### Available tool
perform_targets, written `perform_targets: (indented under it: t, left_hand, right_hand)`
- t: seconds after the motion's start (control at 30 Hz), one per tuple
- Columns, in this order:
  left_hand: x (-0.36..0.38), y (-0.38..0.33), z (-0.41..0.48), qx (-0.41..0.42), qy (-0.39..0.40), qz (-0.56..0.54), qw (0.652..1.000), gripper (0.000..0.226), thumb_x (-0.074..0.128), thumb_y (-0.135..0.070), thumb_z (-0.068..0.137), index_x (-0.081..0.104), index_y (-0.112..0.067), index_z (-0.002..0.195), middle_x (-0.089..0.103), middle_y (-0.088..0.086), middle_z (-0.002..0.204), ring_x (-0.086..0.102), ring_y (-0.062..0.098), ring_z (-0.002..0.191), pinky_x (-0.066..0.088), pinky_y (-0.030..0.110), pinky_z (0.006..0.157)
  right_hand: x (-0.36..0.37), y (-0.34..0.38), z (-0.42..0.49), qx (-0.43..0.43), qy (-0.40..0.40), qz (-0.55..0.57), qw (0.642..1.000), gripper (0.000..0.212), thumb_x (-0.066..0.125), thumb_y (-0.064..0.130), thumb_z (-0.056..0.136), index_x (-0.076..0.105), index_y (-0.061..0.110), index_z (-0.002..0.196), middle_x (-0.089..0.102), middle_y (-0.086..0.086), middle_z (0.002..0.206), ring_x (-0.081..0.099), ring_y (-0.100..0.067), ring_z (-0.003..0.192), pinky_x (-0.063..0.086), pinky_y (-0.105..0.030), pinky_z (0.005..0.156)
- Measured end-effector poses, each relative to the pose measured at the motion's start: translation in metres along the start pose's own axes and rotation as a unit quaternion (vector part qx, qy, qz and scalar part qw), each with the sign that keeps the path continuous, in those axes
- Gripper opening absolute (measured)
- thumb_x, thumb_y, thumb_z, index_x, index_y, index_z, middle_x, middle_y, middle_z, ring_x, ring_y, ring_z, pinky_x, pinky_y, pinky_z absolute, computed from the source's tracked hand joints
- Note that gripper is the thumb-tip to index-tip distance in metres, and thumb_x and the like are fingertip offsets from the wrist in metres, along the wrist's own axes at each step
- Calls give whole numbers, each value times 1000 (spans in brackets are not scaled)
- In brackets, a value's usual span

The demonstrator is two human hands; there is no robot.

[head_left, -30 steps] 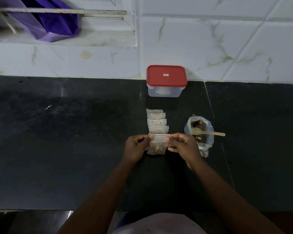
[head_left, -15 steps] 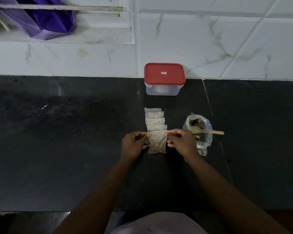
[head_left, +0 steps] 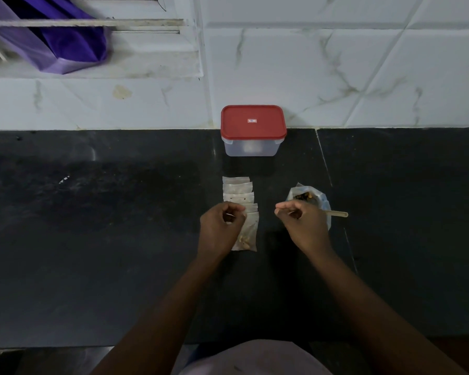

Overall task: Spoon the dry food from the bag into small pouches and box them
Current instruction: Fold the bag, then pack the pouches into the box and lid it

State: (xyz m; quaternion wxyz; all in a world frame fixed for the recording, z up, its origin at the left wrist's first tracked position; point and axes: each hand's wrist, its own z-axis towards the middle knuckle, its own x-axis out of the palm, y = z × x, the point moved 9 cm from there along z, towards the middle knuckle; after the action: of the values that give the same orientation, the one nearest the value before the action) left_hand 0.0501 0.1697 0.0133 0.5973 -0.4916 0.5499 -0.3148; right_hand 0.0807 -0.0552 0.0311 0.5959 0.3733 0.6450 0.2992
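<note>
On a black counter, red-lidded box shut by the wall, food bag at right, the left hand pinches a filled pouch while the right hand hovers curled and empty by the spoon, and boxing next likely needs the lid off.

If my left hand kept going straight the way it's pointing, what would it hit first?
Probably the row of small pouches just beyond the left hand, which pinches a filled pouch; then the red-lidded box. Depth is unclear.
</note>
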Motion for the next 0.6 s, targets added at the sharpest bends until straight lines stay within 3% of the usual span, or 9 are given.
perform_targets:
  t: [0.07, 0.17, 0.23, 0.37, 0.47, 0.6]
  left_hand:
    - [16, -11, 1, 4, 27, -5, 1000, 10, 75, -12, 90, 76, -22, 92, 75, -12, 92, 69, 0, 80, 52, 12, 71]
    - [41, -21, 3, -1, 73, -9, 997, 13, 74, -15, 91, 75, -28, 93, 75, -11, 91, 70, 3, 82, 54, 15, 75]
    - [57, -25, 4, -9, 104, -3, 995, 12, 73, -19, 92, 74, -31, 95, 74, -10, 88, 70, 7, 81, 58, 24, 78]
    - [83, -25, 6, -34, 141, -6, 989, 10, 73, -18, 94, 74, -27, 98, 74, -8, 85, 72, 7, 84, 63, 37, 82]
    - [99, -21, 5, -64, 163, 2, 985, 12, 73, -16, 93, 72, -26, 101, 75, -5, 93, 73, 11, 92, 63, 38, 85]
    - [114, -14, 6, -80, 166, 48, 982, 24, 74, -14, 91, 69, -19, 114, 71, -4, 107, 70, 12, 101, 61, 37, 90]
  right_hand:
    - [-26, 2, 5, -36, -44, -52, 997, 10, 72, 17, 92, 77, 23, 98, 69, 16, 93, 64, 4, 83, 44, -9, 75]
    - [-61, -6, 16, -64, -92, -174, 978, 17, 72, 21, 88, 77, 24, 104, 68, 6, 106, 64, -15, 99, 52, -35, 90]
    - [-77, -21, 23, -18, -84, -256, 963, 24, 73, 30, 87, 73, 30, 112, 65, 2, 118, 59, -22, 112, 49, -46, 96]
    - [-90, -54, 24, 74, -35, -282, 956, 36, 73, 38, 91, 65, 31, 125, 59, -1, 129, 56, -24, 121, 45, -47, 100]
    - [-92, -72, 20, 94, -30, -218, 971, 29, 71, 41, 92, 68, 30, 119, 66, 3, 115, 64, -15, 102, 56, -40, 85]
    - [-96, -79, 11, 93, -48, -152, 983, 16, 71, 33, 94, 74, 30, 110, 71, 10, 104, 65, -5, 89, 55, -29, 72]
